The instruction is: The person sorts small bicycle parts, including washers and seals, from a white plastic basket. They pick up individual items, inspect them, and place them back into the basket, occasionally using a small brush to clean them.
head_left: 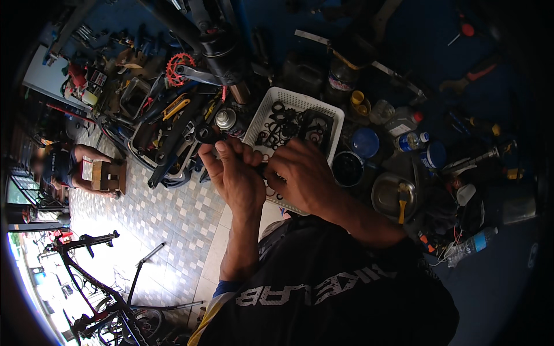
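Note:
In front of my chest, my left hand is closed with its fingers curled. A black round-ended part sticks out past its fingertips and seems to be in its grip. My right hand is closed beside it, fingers bent inward. Something dark lies between the two hands, and the fingers hide most of it. Just beyond them a white perforated plastic basket holds many black rubber rings and dark small parts; my right hand overlaps its near side.
A spray can stands left of the basket, by a bin of tools. To the right are an open dark tub, a blue lid, bottles and a metal tray with a yellow brush. Another person sits far left.

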`<act>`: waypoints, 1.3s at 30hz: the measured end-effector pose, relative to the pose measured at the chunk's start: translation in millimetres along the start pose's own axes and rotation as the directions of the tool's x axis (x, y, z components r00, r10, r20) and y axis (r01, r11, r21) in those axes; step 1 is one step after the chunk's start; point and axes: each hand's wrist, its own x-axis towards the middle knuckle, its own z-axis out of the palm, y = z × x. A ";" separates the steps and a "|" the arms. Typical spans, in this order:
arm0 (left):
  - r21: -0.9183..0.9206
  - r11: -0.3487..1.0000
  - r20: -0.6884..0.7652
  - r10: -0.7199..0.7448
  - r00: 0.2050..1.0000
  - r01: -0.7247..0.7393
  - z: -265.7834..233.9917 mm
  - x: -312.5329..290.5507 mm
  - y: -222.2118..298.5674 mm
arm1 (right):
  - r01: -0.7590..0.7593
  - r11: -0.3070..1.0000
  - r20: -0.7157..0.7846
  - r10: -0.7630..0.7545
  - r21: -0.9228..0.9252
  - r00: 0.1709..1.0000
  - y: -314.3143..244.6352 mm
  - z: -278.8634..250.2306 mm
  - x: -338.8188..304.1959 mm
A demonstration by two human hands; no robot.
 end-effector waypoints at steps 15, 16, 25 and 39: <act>-0.103 0.984 0.019 0.151 0.988 -0.148 14.1 12.7 28.4 | -0.378 0.409 0.282 0.276 0.831 0.919 24.8 12.8 -5.3; -0.074 0.983 0.040 0.173 0.984 -0.170 16.2 10.7 26.8 | -0.387 0.395 0.293 0.278 0.833 0.915 23.4 15.9 -5.4; 0.161 0.894 0.168 0.393 0.904 -0.419 26.8 -4.1 18.4 | -0.418 0.374 0.336 0.266 0.828 0.903 16.0 20.5 1.3; 0.276 0.775 0.339 0.475 0.812 -0.568 29.5 -10.8 9.9 | -0.404 0.447 0.259 0.350 0.798 0.900 8.8 27.7 5.3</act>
